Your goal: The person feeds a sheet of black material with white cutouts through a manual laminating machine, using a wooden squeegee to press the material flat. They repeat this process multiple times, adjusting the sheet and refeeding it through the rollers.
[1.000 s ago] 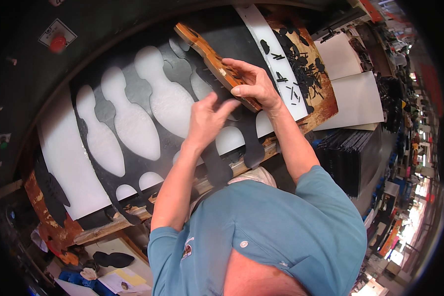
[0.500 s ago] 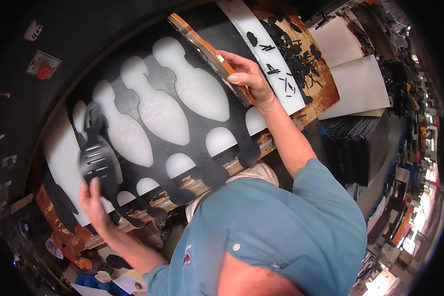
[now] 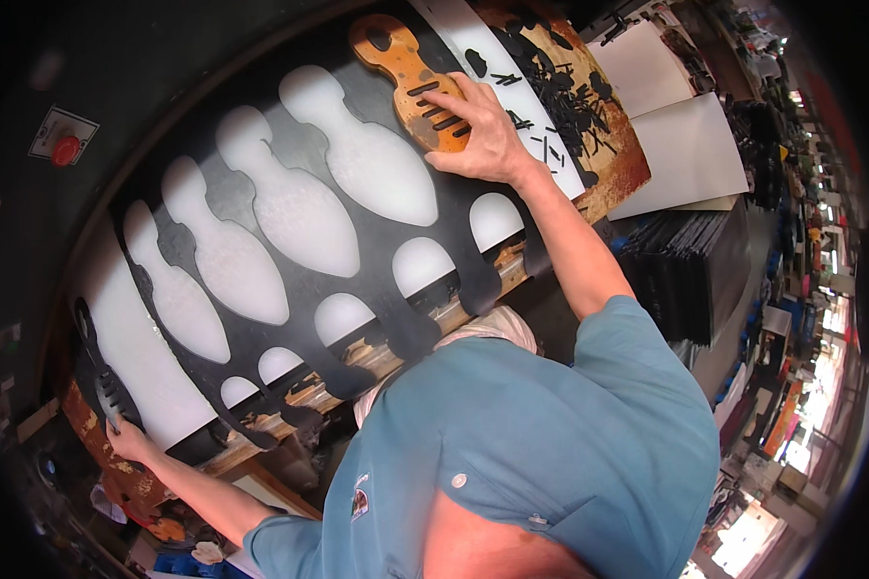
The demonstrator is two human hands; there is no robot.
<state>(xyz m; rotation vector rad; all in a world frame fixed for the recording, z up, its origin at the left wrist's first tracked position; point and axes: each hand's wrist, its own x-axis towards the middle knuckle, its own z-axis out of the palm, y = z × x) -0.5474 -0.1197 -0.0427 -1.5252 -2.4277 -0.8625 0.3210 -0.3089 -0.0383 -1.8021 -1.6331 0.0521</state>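
My right hand (image 3: 480,130) is closed around the lower edges of an orange cutting die (image 3: 405,72). The die has a round head with a hole and a wider body with several dark slots. It lies over the right part of a black sheet (image 3: 304,246) that has several bottle-shaped cut-outs. On the far left my left hand (image 3: 130,442) pinches the lower end of a black slotted cut-out piece (image 3: 109,386). That piece rests over similar black pieces beside a white board (image 3: 145,338). Part of my left fingers is hidden.
Small black scraps (image 3: 574,92) lie scattered on the white strip and the rusty plate (image 3: 628,159) to the right. Beyond them stand a stack of black sheets (image 3: 681,275) and white boards (image 3: 700,154). A red button (image 3: 65,150) sits on the dark machine at left.
My left hand has carried the black cut-out piece left, off the perforated sheet. My right hand has tilted the orange die from its edge to flat and moved it slightly up.
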